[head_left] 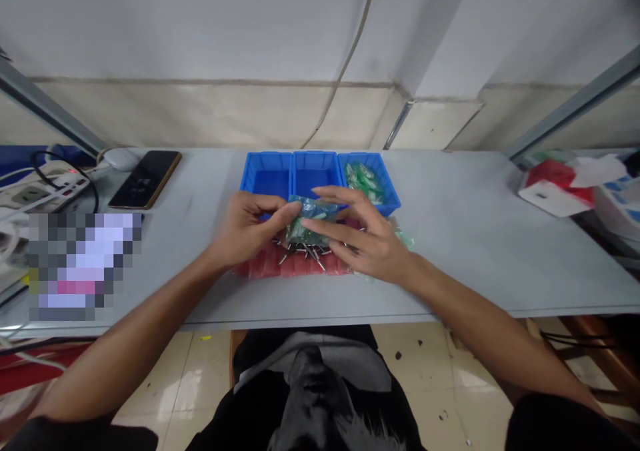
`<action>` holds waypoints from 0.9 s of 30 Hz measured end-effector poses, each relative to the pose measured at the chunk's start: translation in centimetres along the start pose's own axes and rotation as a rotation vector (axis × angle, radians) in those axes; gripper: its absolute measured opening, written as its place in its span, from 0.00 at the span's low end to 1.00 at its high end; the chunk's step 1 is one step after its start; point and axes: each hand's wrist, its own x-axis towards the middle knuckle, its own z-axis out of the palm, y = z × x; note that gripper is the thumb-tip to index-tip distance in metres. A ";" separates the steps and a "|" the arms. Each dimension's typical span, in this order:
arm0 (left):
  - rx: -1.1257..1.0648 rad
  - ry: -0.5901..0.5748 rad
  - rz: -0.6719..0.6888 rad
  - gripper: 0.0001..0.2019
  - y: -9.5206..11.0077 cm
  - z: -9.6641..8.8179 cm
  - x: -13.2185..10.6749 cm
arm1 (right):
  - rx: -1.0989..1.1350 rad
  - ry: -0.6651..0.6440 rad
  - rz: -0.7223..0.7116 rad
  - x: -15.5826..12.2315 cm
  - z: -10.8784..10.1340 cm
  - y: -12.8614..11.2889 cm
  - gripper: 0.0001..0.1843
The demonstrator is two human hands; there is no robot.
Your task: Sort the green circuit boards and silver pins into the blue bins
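Workbench (450, 251) in pale grey runs left to right across the view, with a power strip (45, 187) and a smartphone (145, 179) placed at the far left and red-and-white packaging (555, 187) set at the far right. Three blue plastic bins (265, 194) are lined up side by side, touching, at the far middle of the bench. Green packets (363, 181) are heaped in the right bin. Nearer the edge, a red plastic sheet (265, 264) is laid flat, and small metal pins (305, 254) are scattered over it.

A green-tinted plastic bag (307, 221) is held above the pins, just near of the bins, between both hands. The left hand (245, 231) is curled, with the bag's left side pinched by its thumb and forefinger. The right hand (360, 234) is kept unclenched, its fingers (340, 217) extended and laid against the bag's right side; how firm that contact is cannot be told.
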 end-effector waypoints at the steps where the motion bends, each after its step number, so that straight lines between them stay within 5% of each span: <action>1: 0.003 -0.020 0.014 0.19 0.0 0.1 0.0 | -0.005 0.036 0.010 -0.1 0.1 0.0 0.30; 4: 0.033 -0.045 0.092 0.23 -0.2 0.4 0.0 | 0.001 0.173 0.083 -0.2 0.1 -0.2 0.22; 7: 0.216 0.090 0.219 0.10 -0.8 0.7 -0.1 | 0.078 0.332 0.323 0.0 -0.1 -0.9 0.17; 9: 0.435 0.189 0.351 0.15 -1.4 0.7 -0.2 | 0.188 0.395 0.501 0.3 -0.1 -1.3 0.19; 13: 0.692 0.196 0.567 0.23 -2.1 0.4 -0.4 | 0.400 0.280 0.656 0.7 0.0 -1.6 0.22; 19: 0.679 0.216 0.613 0.10 -2.1 -0.2 -0.4 | 0.556 0.173 0.561 0.4 0.3 -1.1 0.25; 27: 0.631 0.136 0.666 0.03 -1.6 0.5 -0.3 | 0.163 0.345 0.408 0.5 -0.1 -0.5 0.09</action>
